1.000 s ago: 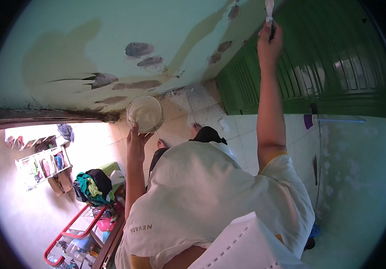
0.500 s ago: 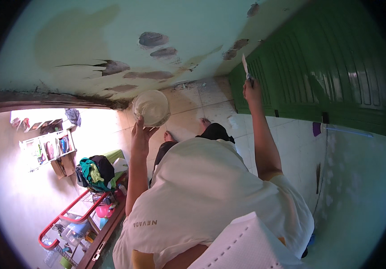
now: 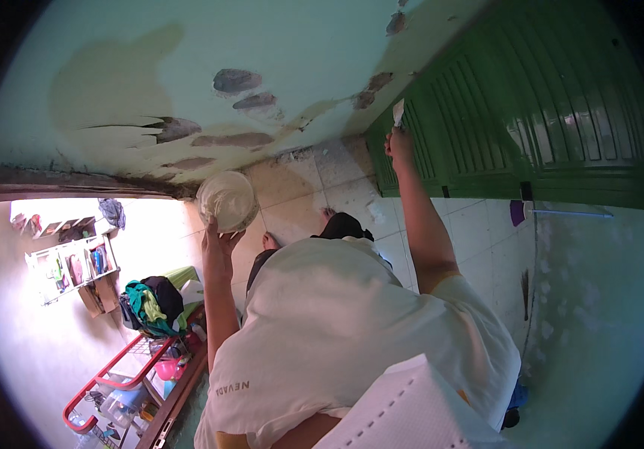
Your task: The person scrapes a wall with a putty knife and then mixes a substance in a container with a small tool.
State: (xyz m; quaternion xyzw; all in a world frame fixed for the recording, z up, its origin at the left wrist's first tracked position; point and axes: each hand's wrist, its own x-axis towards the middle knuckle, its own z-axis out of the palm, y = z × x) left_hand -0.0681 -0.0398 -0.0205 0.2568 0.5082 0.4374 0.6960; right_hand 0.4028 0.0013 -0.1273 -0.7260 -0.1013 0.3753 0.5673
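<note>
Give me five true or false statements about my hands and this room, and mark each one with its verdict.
1. The left hand holds a round tub. True.
2. The tub's open side is turned away from the camera. False: it faces the camera, showing pale material inside.
3. The right hand grips a flat-bladed tool. True.
4. The dark patches are on the floor. False: the dark patches mark the wall.
5. A green panel stands at the picture's right. True.

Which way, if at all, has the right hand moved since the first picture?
Yes: the right hand has moved down and leftward in the view, nearer the green panel's lower left corner.
</note>
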